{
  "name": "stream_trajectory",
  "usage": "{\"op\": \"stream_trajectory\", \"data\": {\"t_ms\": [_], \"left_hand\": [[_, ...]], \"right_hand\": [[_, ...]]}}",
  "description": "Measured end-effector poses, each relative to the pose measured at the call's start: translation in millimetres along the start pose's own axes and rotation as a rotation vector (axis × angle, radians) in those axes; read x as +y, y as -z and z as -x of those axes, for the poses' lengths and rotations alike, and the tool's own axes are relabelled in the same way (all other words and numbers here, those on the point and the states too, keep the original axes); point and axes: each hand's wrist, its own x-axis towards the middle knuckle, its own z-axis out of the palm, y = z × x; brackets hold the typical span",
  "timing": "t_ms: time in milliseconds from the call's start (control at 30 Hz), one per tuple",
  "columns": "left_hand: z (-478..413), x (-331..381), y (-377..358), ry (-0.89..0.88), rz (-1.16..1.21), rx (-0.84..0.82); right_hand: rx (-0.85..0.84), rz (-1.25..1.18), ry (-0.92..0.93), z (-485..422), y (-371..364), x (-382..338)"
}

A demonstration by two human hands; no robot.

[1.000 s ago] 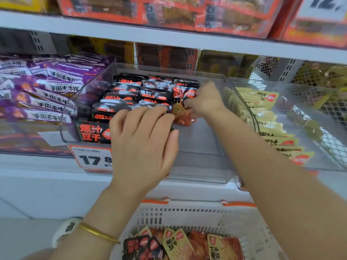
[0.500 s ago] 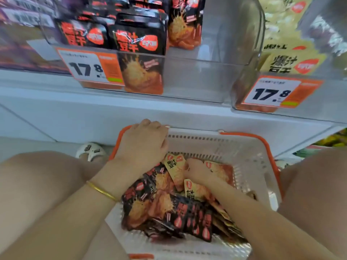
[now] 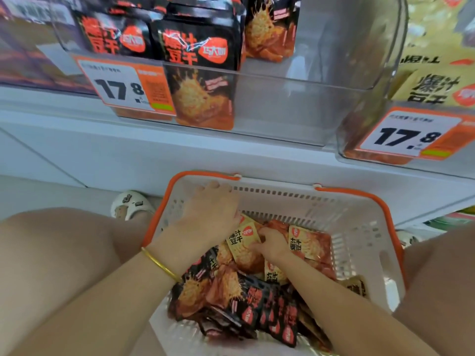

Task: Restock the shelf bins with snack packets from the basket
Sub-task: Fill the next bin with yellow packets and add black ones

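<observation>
Filling a perforated white plastic basket [image 3: 347, 227] below the clear rigid shelf bin [image 3: 295, 106], glossy packets [image 3: 231, 291] lie heaped; the right hand [image 3: 272, 244] pinches a yellow packet [image 3: 240, 242] with curled fingers, the left hand [image 3: 210, 214] rests straight-fingered against the far wall.

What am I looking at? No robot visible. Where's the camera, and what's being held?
There is no robot: a person works with bare hands. The one current picture comes from a camera on their head, looking forward and down. Between their knees sits a white basket with an orange rim, holding black packets and yellow ones. The right hand curls its fingers onto a yellow packet, apparently picking it up. The left hand lies at the basket's far left corner; whether it grips anything is hidden. Above, on the shelf, a clear bin is partly filled with the same black kind and carries a price tag reading 17.8.
</observation>
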Motion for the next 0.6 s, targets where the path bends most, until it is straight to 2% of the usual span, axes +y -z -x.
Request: {"op": "stream_trajectory", "data": {"t_ms": [100, 200, 333, 433, 533, 600], "left_hand": [[-6, 3, -8, -0.003, 0.083, -0.056], [-15, 5, -9, -0.012, 0.248, -0.081], [-18, 16, 22, -0.04, 0.561, 0.058], [-9, 29, 70, -0.161, 0.707, 0.179], [2, 52, 129, -0.319, 0.819, 0.31], [2, 71, 163, -0.363, 0.96, 0.432]], "right_hand": [[0.03, -0.326, 0.014, 15, 23, -12], [-0.055, -0.534, 0.051, 37, 63, -30], [-0.046, -0.529, 0.247, 85, 119, -58], [-0.009, -0.496, 0.359, 130, 158, -75], [0.071, -0.512, 0.475, 180, 207, -91], [0.188, -0.564, 0.545, 210, 244, -97]]}}
